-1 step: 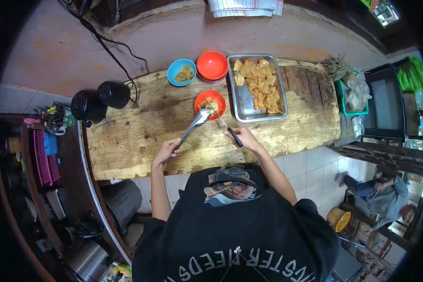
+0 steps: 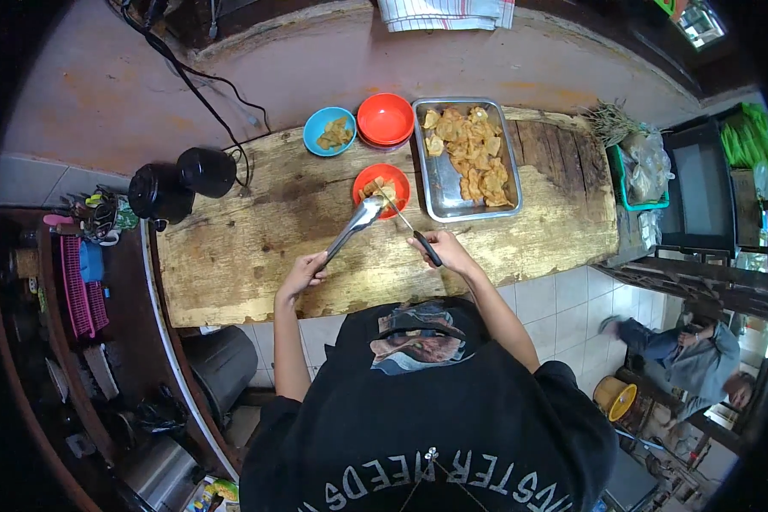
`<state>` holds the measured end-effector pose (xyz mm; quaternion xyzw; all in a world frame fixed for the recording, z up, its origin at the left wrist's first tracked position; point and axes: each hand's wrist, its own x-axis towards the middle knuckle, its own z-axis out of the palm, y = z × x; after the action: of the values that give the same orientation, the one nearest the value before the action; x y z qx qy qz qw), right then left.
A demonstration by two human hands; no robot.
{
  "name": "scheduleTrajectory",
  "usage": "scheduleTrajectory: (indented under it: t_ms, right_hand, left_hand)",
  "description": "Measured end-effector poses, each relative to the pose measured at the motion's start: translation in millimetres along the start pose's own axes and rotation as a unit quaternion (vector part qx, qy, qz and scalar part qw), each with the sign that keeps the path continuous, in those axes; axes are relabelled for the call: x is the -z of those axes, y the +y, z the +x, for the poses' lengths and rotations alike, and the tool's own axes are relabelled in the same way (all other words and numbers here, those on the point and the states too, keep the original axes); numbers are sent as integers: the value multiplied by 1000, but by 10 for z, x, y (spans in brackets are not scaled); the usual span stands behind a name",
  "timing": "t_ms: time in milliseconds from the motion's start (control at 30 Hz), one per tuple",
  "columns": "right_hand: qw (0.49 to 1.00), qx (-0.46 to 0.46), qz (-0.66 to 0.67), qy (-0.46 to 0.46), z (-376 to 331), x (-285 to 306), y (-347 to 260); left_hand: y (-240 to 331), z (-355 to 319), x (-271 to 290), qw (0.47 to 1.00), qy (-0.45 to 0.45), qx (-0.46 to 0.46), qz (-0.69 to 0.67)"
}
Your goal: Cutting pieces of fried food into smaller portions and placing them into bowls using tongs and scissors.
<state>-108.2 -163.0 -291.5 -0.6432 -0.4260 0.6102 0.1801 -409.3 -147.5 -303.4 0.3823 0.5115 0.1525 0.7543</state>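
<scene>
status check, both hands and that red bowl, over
Left hand holds metal tongs, tips at the red bowl. Right hand holds a black-handled knife over the same bowl. Nothing blocking.

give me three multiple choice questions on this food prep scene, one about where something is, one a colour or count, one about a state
1. Where does the blue bowl sit relative to the stack of red bowls?
A. to its left
B. to its right
C. inside the metal tray

2. What colour is the bowl that the tongs reach into?
A. blue
B. red
C. white

3. What is the left hand doing?
A. resting flat on the wooden counter
B. holding the metal tongs
C. lifting the tray

Answers:
1. A, the blue bowl lies left of the stack, while the metal tray is on the other side.
2. B, the metal tongs end over a red bowl holding fried pieces.
3. B, its fingers close round the tong handles, while the right hand holds a black-handled knife on the wooden counter.
</scene>
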Motion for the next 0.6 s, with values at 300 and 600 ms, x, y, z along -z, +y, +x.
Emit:
scheduleTrajectory:
  t_ms: [300, 600]
  right_hand:
    - [1000, 16, -23, -1, 73, 39, 102]
    - [999, 0, -33, 12, 118, 6, 180]
  left_hand:
    - [17, 71, 87, 1000, -21, 12, 19]
    - [35, 90, 130, 998, -28, 43, 21]
